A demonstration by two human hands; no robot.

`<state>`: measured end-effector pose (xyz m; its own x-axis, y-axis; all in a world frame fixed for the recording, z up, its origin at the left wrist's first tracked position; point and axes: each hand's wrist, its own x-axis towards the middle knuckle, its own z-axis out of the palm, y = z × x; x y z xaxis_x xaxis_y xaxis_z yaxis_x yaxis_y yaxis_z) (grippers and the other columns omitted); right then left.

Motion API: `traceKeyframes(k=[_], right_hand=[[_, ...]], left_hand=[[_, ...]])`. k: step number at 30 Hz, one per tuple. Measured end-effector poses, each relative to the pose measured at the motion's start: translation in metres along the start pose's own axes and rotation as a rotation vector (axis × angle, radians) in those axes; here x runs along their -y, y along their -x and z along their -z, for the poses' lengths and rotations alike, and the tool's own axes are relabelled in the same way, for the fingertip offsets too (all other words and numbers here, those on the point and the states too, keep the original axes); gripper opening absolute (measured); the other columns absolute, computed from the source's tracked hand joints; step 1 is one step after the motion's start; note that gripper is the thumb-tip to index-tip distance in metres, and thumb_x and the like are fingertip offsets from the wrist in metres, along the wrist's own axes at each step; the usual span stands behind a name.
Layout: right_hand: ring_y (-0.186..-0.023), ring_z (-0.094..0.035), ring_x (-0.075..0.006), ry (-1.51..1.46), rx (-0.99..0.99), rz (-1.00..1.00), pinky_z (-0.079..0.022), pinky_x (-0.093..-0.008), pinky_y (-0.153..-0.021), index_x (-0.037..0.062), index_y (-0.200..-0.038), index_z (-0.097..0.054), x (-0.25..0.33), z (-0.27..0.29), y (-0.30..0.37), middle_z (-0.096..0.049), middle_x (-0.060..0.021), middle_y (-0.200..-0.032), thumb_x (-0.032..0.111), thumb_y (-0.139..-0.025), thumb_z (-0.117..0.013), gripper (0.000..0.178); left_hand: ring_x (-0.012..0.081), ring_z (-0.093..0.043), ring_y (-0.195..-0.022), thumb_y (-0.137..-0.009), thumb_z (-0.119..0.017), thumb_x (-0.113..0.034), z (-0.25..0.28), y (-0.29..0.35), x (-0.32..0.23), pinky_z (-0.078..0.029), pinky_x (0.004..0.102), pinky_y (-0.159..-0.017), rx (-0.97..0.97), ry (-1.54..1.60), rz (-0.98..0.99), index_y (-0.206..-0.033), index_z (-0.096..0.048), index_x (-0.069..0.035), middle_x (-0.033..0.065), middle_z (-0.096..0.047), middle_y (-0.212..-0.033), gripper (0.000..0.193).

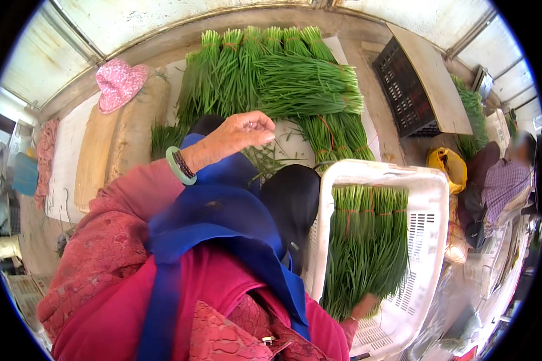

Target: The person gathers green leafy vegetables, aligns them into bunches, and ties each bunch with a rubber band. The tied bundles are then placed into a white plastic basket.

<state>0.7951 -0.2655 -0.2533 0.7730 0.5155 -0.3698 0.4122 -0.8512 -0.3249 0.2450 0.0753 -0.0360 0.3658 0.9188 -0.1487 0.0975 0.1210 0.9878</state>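
My left hand [251, 130] is raised in front of my knees, its fingers curled in toward the thumb, and nothing shows in it. Beyond it lie bundles of garlic chives [223, 75] tied with reddish bands, some laid crosswise on top of others. To my right, a white plastic crate [383, 171] holds a row of banded garlic chives [367, 240], pale stem ends away from me. My right hand [365, 306] reaches into the crate's near end at the leaf tips. Leaves partly cover it, and its fingers are hidden.
Loose chive leaves [265, 157] lie between my legs. A pink hat [119, 84] sits on a long tan bundle [126, 132] at the left. On the right are a black crate [403, 90] with a board against it, a yellow bag [448, 170] and a seated person [503, 186].
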Motion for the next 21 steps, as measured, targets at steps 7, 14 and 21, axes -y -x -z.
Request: traceKeyframes(k=[7,14,21], right_hand=[[-0.078,-0.063,-0.0378,0.982,-0.503,0.838,-0.05,-0.0442,-0.071,-0.002,-0.093,-0.063,0.082,0.087,-0.061,-0.065,-0.0223,-0.082,0.027,-0.094,-0.051,0.031],[-0.093,-0.064,-0.0312,0.226,-0.285,1.141,-0.048,-0.0397,-0.082,0.0055,-0.121,-0.06,0.513,0.124,0.017,-0.067,-0.0185,-0.1,0.024,-0.084,-0.062,0.041],[-0.079,-0.067,-0.0295,0.341,-0.011,0.933,-0.051,-0.0386,-0.072,0.0011,-0.087,-0.069,0.812,-0.086,-0.077,-0.068,-0.0144,-0.086,0.026,-0.08,-0.06,0.027]], left_hand=[[0.031,-0.057,-0.111,-0.082,-0.068,-0.023,0.098,0.058,-0.021,-0.041,0.0381,-0.099,-0.248,-0.68,-0.288,-0.121,-0.056,0.0,0.0156,-0.06,-0.119,0.047],[0.039,-0.048,-0.123,-0.071,-0.072,-0.014,0.18,0.076,-0.025,-0.036,0.048,-0.105,-0.321,-0.953,-0.456,-0.118,-0.055,-0.002,0.0183,-0.056,-0.125,0.052],[0.0426,-0.049,-0.116,-0.067,-0.077,-0.02,0.27,0.014,0.03,-0.039,0.0505,-0.1,-0.355,-0.863,-0.367,-0.118,-0.055,0.0,0.0199,-0.055,-0.122,0.059]])
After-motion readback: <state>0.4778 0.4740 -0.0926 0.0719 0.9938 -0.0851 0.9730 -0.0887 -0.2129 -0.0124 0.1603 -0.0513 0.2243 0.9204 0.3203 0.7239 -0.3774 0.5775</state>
